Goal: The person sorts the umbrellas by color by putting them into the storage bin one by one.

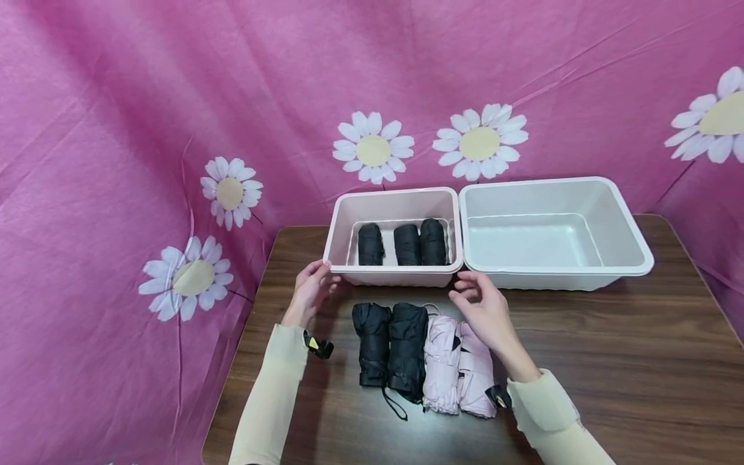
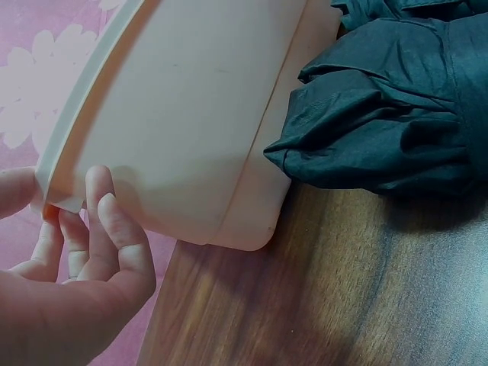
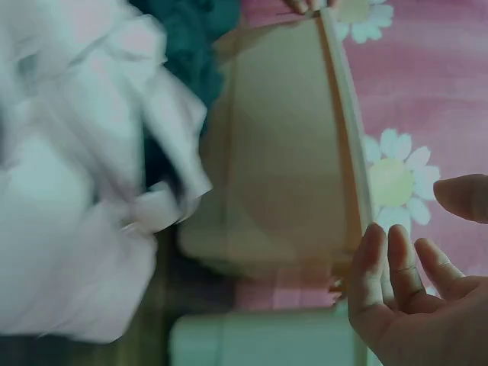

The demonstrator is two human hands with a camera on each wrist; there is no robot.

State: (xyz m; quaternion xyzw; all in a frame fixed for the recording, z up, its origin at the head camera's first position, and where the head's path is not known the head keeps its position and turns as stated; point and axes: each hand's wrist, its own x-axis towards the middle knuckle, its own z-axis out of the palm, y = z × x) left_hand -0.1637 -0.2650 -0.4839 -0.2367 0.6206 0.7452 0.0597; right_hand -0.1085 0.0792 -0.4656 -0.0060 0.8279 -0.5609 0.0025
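My left hand (image 1: pixel 309 292) pinches the front left corner of the light pink bin (image 1: pixel 395 278), thumb on top of the rim and fingers beneath it, as the left wrist view shows. My right hand (image 1: pixel 484 309) is beside the bin's front right corner, its thumb apart from the loosely bent fingers and nothing between them. Inside this bin lie three black folded umbrellas (image 1: pixel 407 245), two of them side by side at the right. In front of it, on the table, two more black folded umbrellas (image 1: pixel 373 342) lie beside two pink folded umbrellas (image 1: pixel 442 365).
A larger white bin (image 1: pixel 558 279) stands close against the pink bin's right side. Both rest at the back of the brown wooden table (image 1: pixel 628 361). Behind them hangs a pink cloth (image 1: pixel 290 77) with white daisies.
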